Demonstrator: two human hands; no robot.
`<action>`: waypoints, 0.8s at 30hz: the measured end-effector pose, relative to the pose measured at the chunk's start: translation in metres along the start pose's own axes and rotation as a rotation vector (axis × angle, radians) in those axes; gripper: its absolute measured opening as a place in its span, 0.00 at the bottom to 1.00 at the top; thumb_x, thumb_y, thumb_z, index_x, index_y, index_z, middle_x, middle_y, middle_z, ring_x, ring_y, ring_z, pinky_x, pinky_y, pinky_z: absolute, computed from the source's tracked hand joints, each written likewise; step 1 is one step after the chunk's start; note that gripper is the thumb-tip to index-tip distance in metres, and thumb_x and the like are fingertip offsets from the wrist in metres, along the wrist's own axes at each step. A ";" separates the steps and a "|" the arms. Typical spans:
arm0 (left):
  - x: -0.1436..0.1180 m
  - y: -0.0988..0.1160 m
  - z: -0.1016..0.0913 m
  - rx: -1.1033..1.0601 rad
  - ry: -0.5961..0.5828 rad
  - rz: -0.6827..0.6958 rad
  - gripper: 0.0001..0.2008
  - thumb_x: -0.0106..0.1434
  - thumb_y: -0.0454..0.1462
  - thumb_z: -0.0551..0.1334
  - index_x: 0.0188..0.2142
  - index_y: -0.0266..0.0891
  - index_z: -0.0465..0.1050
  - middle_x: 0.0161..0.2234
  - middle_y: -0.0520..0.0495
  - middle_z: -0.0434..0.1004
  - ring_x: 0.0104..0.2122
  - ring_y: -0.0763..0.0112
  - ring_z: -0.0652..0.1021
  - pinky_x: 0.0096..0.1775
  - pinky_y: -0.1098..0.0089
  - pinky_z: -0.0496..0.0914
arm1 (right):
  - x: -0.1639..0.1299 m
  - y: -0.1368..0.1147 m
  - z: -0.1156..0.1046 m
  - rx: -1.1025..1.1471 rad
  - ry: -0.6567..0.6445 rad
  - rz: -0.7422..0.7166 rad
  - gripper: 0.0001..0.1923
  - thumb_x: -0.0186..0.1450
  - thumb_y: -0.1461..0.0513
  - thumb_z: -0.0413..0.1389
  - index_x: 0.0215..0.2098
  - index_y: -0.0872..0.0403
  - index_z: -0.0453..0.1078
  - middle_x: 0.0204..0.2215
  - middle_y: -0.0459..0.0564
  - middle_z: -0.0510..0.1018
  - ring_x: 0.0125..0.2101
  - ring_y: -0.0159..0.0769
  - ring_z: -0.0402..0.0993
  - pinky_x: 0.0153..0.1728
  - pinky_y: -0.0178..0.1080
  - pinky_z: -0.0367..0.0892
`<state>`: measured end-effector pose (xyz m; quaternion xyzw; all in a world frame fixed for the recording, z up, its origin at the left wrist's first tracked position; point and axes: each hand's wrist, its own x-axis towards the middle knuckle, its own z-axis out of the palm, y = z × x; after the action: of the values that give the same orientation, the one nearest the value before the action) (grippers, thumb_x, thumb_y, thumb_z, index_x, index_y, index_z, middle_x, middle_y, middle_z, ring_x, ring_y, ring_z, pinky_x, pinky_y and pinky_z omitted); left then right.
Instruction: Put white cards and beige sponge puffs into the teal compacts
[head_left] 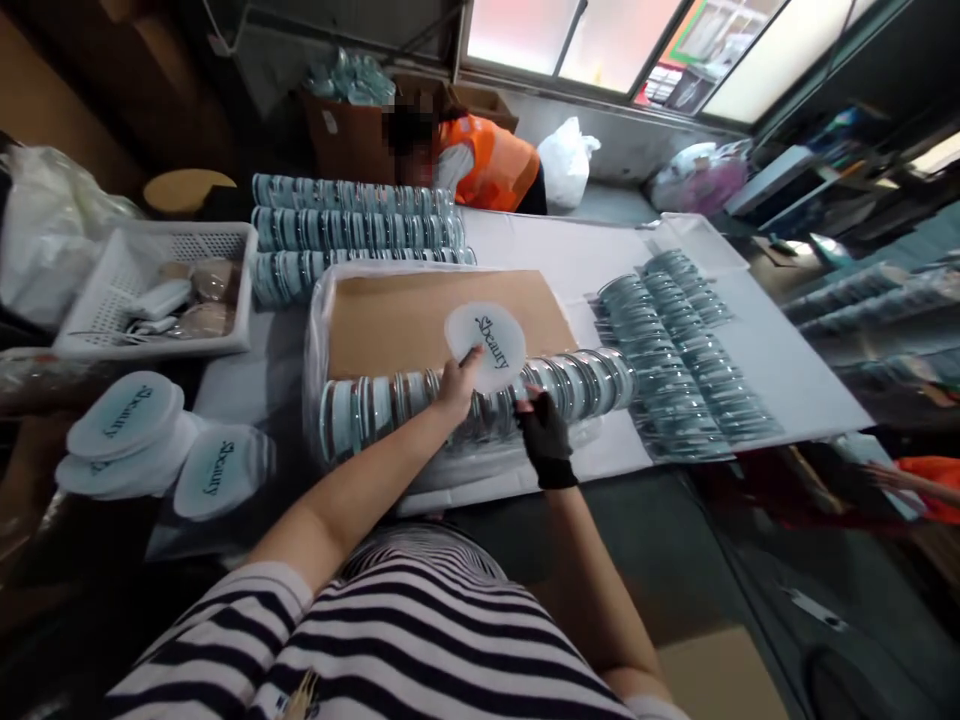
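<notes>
From afar, I hold the lettered disc (491,338) by its edge in my left hand (456,388) (likely sparing the print), at the packed row (379,405); my gloved right hand's (545,438) grip there, I cannot tell.

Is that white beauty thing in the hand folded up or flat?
Flat: the white piece in the left hand shows its lettering and no fold.
</notes>
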<state>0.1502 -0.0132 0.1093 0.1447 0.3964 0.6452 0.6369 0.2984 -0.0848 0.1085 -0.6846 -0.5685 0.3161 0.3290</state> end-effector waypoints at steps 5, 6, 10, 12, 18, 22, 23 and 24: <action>-0.030 0.006 -0.019 0.034 -0.060 -0.064 0.17 0.52 0.43 0.74 0.37 0.35 0.79 0.36 0.41 0.84 0.41 0.55 0.82 0.44 0.61 0.76 | -0.009 -0.035 0.006 -0.206 0.309 -0.340 0.33 0.68 0.51 0.49 0.67 0.58 0.57 0.65 0.65 0.62 0.66 0.48 0.57 0.62 0.55 0.61; -0.033 0.005 -0.022 0.048 -0.047 -0.070 0.15 0.53 0.42 0.73 0.37 0.35 0.79 0.36 0.41 0.84 0.41 0.56 0.82 0.44 0.61 0.76 | -0.017 -0.041 0.014 -0.281 0.322 -0.397 0.32 0.68 0.52 0.50 0.67 0.58 0.57 0.66 0.65 0.61 0.67 0.49 0.54 0.63 0.56 0.58; -0.037 0.004 -0.026 0.049 -0.072 -0.171 0.09 0.56 0.37 0.71 0.34 0.34 0.78 0.33 0.43 0.84 0.39 0.59 0.82 0.44 0.63 0.76 | -0.030 -0.054 0.044 -0.285 0.353 -0.327 0.27 0.68 0.54 0.49 0.62 0.57 0.64 0.56 0.63 0.72 0.57 0.49 0.69 0.53 0.50 0.71; -0.033 0.009 -0.025 0.027 -0.078 -0.201 0.09 0.57 0.37 0.71 0.35 0.35 0.78 0.33 0.44 0.84 0.38 0.62 0.82 0.44 0.64 0.76 | -0.029 -0.053 0.040 -0.122 0.473 -0.102 0.26 0.67 0.51 0.48 0.56 0.58 0.69 0.45 0.60 0.79 0.43 0.45 0.76 0.40 0.45 0.75; 0.009 0.040 -0.031 -0.082 0.161 -0.163 0.14 0.59 0.42 0.70 0.41 0.36 0.76 0.35 0.44 0.83 0.41 0.62 0.82 0.45 0.65 0.76 | -0.094 -0.030 -0.013 -0.299 0.538 -0.012 0.23 0.63 0.46 0.53 0.39 0.58 0.76 0.30 0.56 0.80 0.29 0.41 0.74 0.27 0.39 0.68; 0.022 0.043 -0.038 -0.119 0.139 -0.157 0.15 0.60 0.40 0.69 0.45 0.36 0.75 0.40 0.41 0.83 0.45 0.61 0.81 0.49 0.62 0.75 | -0.132 -0.014 0.013 -0.634 0.188 -0.093 0.20 0.66 0.53 0.49 0.37 0.59 0.77 0.24 0.56 0.78 0.24 0.39 0.72 0.25 0.37 0.63; 0.021 0.042 -0.039 -0.120 0.132 -0.157 0.15 0.61 0.40 0.68 0.45 0.35 0.75 0.41 0.41 0.83 0.45 0.61 0.81 0.50 0.62 0.75 | -0.128 -0.015 0.027 -0.672 0.117 -0.091 0.19 0.67 0.55 0.48 0.40 0.59 0.76 0.26 0.57 0.79 0.26 0.39 0.74 0.26 0.36 0.63; 0.020 0.041 -0.040 -0.119 0.129 -0.157 0.15 0.61 0.39 0.68 0.46 0.35 0.75 0.42 0.41 0.83 0.45 0.61 0.81 0.50 0.61 0.75 | -0.120 -0.017 0.042 -0.704 0.052 -0.066 0.18 0.68 0.57 0.48 0.44 0.58 0.76 0.30 0.57 0.80 0.28 0.38 0.75 0.28 0.36 0.63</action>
<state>0.0907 -0.0025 0.1055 0.0335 0.4075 0.6238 0.6661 0.2368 -0.1966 0.1049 -0.7450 -0.6559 0.0725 0.0975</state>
